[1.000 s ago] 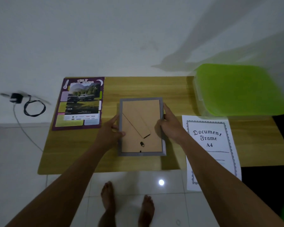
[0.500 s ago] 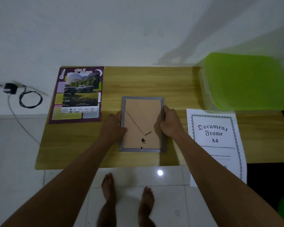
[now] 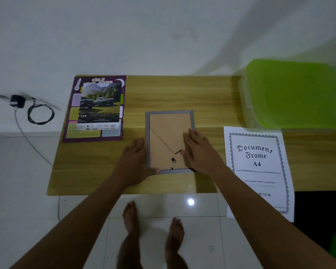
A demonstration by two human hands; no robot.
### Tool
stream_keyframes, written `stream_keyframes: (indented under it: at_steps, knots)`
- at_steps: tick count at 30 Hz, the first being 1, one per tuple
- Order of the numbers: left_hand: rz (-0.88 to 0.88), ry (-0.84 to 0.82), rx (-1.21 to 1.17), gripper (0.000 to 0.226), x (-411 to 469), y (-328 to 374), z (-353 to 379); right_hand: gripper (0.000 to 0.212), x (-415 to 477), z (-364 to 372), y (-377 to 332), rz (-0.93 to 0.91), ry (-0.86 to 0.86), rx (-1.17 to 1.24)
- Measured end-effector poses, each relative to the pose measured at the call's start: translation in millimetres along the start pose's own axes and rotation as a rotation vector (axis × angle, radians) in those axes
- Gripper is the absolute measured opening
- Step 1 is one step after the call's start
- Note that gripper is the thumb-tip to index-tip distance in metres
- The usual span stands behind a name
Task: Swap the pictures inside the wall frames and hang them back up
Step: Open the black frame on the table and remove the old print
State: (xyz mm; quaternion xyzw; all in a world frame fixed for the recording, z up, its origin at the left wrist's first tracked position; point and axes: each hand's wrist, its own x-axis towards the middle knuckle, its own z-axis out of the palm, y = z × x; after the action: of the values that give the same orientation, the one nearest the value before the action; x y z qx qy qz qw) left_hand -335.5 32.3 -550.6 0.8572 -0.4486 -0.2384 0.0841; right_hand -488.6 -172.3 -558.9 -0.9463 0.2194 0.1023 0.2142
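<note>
Frame (image 3: 147, 131) face down, backing (image 3: 168, 133) fitted; left hand (image 3: 133, 160) and right hand (image 3: 200, 152) flat against it; poster (image 3: 97, 107), sheet (image 3: 257, 164) loose; hanging evidently remains.

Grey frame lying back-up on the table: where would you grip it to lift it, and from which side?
Probably the two long grey borders, one hand from each side. The frame lies flat on the table with its long edges left and right, where the left hand and right hand sit; the flat cardboard back offers no hold.
</note>
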Motion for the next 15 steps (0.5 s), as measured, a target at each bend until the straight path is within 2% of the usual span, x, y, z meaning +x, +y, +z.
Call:
stream_keyframes:
  at_steps: [2,7,11,15]
  knots:
    - [0.016,-0.07,0.032,0.116,-1.4,-3.3,4.9,0.064,-3.7,4.8,4.9,0.005,0.007,-0.047]
    - [0.022,-0.105,0.072,0.117,10.7,-2.5,7.0,0.064,-7.7,3.0,4.1,0.022,0.007,-0.065]
    - [0.004,-0.115,0.092,0.127,11.0,-4.8,7.9,0.064,-5.4,1.5,2.2,0.019,0.012,-0.04]
    - [-0.013,-0.077,0.086,0.125,11.1,-2.2,7.9,0.06,-3.0,3.2,1.7,-0.004,0.044,-0.051]
